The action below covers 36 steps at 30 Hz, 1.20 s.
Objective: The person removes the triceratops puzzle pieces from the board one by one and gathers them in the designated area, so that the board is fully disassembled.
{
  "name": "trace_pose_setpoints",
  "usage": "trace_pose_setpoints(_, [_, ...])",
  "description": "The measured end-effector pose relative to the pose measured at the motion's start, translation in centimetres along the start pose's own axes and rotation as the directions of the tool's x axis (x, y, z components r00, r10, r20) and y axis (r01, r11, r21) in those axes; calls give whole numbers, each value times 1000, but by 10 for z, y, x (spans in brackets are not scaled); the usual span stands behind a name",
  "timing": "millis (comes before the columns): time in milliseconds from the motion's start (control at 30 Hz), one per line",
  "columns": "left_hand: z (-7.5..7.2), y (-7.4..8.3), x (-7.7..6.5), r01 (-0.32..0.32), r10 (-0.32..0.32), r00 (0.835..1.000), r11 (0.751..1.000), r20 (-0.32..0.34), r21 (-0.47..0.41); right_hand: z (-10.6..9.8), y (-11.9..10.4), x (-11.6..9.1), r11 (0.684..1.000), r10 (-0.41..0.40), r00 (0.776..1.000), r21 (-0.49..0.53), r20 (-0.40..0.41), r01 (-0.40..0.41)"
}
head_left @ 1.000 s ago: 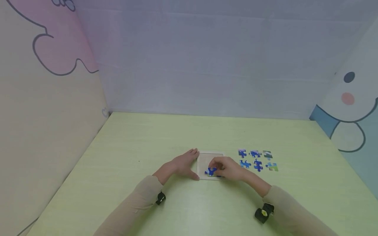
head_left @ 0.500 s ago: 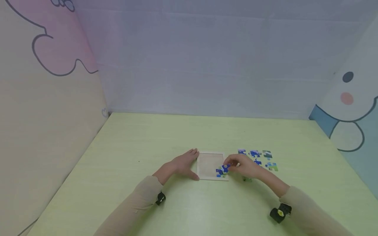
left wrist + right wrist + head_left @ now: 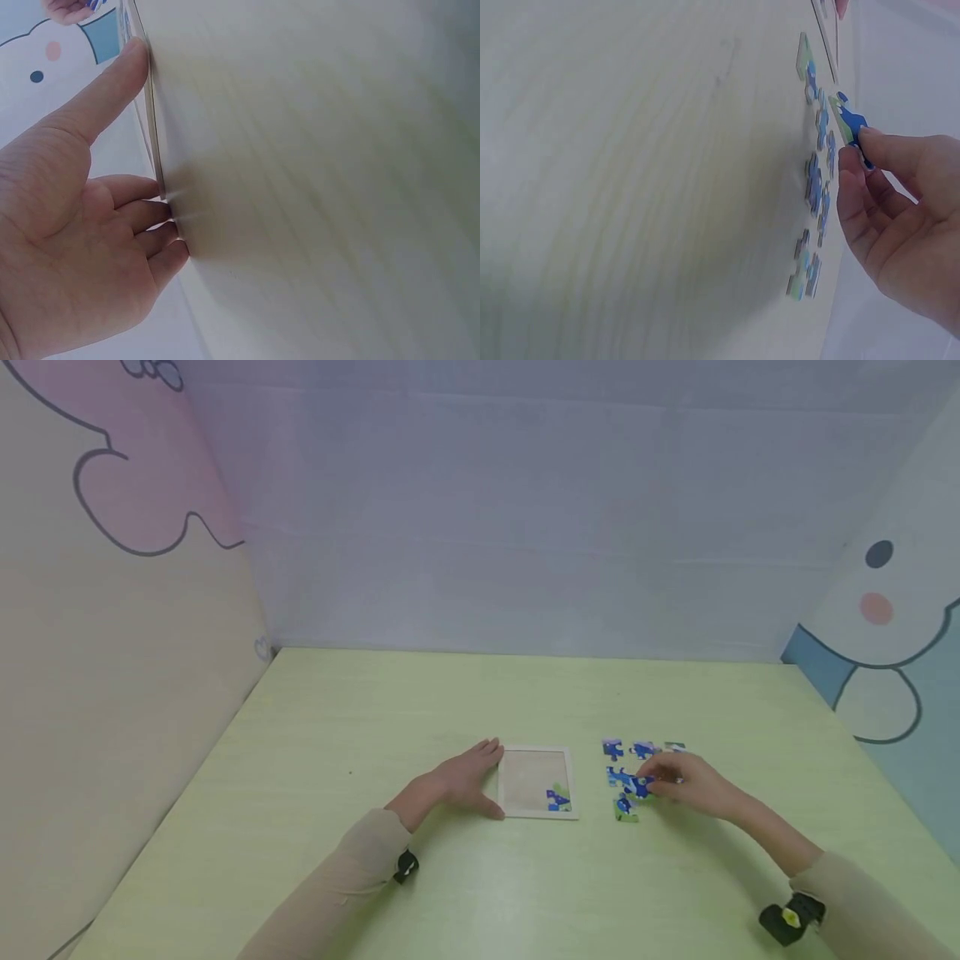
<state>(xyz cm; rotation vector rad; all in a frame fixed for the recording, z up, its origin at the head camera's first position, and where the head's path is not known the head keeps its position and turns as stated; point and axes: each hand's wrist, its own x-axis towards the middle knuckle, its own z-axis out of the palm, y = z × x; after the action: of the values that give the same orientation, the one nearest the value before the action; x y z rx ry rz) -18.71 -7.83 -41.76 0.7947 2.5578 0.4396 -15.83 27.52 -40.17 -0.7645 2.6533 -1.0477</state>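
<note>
My left hand lies along the left side of a pale puzzle frame, thumb and fingertips touching its edge. In the left wrist view the thumb of that hand meets the rim of the frame. One blue and green jigsaw piece sits in the frame's lower right corner. Between thumb and fingers, my right hand pinches another jigsaw piece, raised over the loose ones. The right wrist view shows this held piece, blue and green, clear of the table.
Several loose jigsaw pieces lie in rough rows right of the frame, some partly hidden behind my right hand. One green-edged piece lies nearest to me. A light green table extends back to a pale cloth wall.
My right hand has moved right, lifting a jigsaw piece out of the frame and carrying it over the loose pieces. One piece stays in the frame's corner. My left hand has hardly moved.
</note>
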Motion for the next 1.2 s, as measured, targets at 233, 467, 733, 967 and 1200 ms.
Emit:
trace_pose_setpoints(233, [-1,0,-1,5,-5,1000,1000,2,0,1,17,-17,995,100,995,27,8,-100])
trace_pose_setpoints(467, [0,1,-1,13,-13,1000,1000,5,-6,7,16,-25,987,157,988,17,-2,-157])
trace_pose_setpoints(733, [-1,1,0,12,-12,1000,1000,5,-6,7,17,-28,993,119,993,1,14,-119])
trace_pose_setpoints(967, [-1,1,0,17,-17,1000,1000,7,0,4,23,-27,999,53,998,-6,32,-52])
trace_pose_setpoints(1200, [-1,2,-1,18,-18,1000,1000,6,-8,7,24,-27,998,42,999,-42,-6,-42])
